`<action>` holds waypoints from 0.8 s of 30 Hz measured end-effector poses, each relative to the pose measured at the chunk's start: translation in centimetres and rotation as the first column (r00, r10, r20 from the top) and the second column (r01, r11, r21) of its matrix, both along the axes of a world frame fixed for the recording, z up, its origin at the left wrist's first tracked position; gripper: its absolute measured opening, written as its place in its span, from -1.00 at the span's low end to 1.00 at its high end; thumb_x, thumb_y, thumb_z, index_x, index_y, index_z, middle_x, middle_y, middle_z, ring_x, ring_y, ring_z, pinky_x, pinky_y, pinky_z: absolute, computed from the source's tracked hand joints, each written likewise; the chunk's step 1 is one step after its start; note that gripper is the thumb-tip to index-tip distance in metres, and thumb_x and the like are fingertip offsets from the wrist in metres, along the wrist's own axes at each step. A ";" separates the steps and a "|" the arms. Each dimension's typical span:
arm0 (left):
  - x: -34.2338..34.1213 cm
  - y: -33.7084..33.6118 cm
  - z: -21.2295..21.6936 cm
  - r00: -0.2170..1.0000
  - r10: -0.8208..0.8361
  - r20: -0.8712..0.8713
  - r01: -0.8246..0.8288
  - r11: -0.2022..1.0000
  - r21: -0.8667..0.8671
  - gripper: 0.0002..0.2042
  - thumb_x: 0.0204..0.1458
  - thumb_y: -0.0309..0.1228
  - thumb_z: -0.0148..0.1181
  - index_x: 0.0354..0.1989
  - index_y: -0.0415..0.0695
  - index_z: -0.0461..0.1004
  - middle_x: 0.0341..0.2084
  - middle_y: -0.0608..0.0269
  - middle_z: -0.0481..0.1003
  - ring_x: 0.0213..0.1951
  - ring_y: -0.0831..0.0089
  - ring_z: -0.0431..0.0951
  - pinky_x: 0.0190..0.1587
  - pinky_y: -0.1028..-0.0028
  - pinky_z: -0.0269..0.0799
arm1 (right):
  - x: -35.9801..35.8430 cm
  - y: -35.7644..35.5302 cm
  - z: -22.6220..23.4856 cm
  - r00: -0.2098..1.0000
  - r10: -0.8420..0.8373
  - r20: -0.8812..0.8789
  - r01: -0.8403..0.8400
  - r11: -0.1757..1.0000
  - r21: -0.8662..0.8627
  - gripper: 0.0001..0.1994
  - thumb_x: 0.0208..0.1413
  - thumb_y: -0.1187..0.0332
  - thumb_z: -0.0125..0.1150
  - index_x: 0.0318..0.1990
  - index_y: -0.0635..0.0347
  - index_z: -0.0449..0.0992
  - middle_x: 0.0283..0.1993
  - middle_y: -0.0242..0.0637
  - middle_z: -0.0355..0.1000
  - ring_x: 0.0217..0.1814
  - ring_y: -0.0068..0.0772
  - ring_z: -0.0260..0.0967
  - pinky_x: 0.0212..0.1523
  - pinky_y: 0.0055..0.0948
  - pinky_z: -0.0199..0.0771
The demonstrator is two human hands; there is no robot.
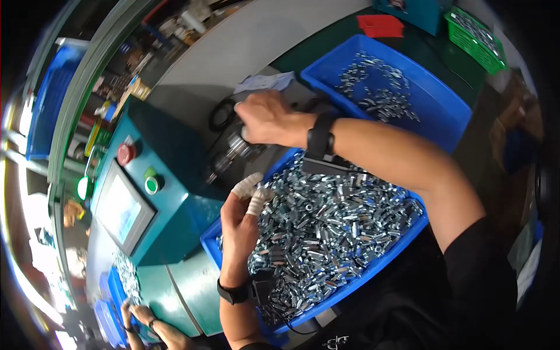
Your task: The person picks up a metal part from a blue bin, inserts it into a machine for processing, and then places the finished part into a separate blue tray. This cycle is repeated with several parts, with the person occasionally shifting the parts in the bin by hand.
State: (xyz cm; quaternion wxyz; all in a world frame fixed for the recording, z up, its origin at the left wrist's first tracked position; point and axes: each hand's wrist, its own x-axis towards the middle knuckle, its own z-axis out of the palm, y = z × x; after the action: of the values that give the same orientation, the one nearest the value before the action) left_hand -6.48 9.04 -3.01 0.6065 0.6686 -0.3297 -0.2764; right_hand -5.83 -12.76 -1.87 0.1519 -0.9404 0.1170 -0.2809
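Landmark = the near blue bin, heaped w/ small shiny metal parts.

Left hand is resting at the bin's left end, over the parts, palm side up-ish, fingers partly curled. Thumb and forefinger, both wearing white finger covers, are pinching together at the tips; looks like a small part is between them but too small to tell for sure. Black wrist strap w/ a cable is sitting on that forearm, just over the bin's front-left corner.

Right hand is reaching past the bin's far rim to the dark metal fixture on the teal machine. Hand is curled, knuckles up, fingers closing down on the fixture; what it's gripping is hidden under the hand, can't tell. Black wrist band is hanging above the bin's far edge.

Beyond the bin, to the right: second blue bin, thinly scattered w/ the same parts. Left of the bin: machine's screen, red button, green button. Another person's hands are working well left of the bin, low in view.
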 end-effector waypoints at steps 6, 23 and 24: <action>-0.9 0.4 0.1 0.999 -0.054 0.009 0.054 0.998 -0.028 -0.80 0.11 -0.54 0.15 -0.09 -0.26 0.41 -0.30 0.28 0.52 -0.21 0.54 0.52 -0.10 0.54 0.41 | -3.9 -6.4 2.1 0.981 -0.188 -0.049 0.190 0.981 0.036 -0.73 -0.31 0.21 0.22 -0.57 0.29 0.51 -0.54 0.07 0.43 -0.39 0.07 0.47 -0.35 -0.05 0.44; -0.8 -0.7 1.2 0.996 -0.068 0.064 0.064 0.996 0.060 -0.84 0.00 -0.57 0.27 -0.28 -0.21 0.41 -0.37 0.30 0.52 -0.34 0.56 0.52 -0.23 0.55 0.42 | -6.3 -6.7 1.3 0.997 -0.044 -0.058 0.072 0.729 0.681 -0.65 -0.06 0.12 0.21 -0.53 0.30 0.52 -0.62 -0.21 0.48 -0.52 -0.32 0.48 -0.38 -0.35 0.43; -0.6 -1.1 1.7 0.991 -0.040 0.130 0.033 0.998 0.057 -0.84 0.00 -0.57 0.27 -0.28 -0.21 0.41 -0.36 0.30 0.52 -0.34 0.56 0.52 -0.24 0.56 0.42 | -6.1 -5.7 1.2 0.998 0.011 -0.062 0.037 0.695 0.718 -0.68 -0.07 0.16 0.17 -0.52 0.30 0.53 -0.59 -0.19 0.50 -0.44 -0.28 0.52 -0.29 -0.32 0.46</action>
State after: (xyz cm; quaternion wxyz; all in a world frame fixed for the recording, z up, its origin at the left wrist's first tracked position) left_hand -7.12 7.97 -1.27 0.5597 0.6956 -0.3732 -0.2520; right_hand -11.95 -18.46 -0.69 0.5014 -0.8138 0.2286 -0.1848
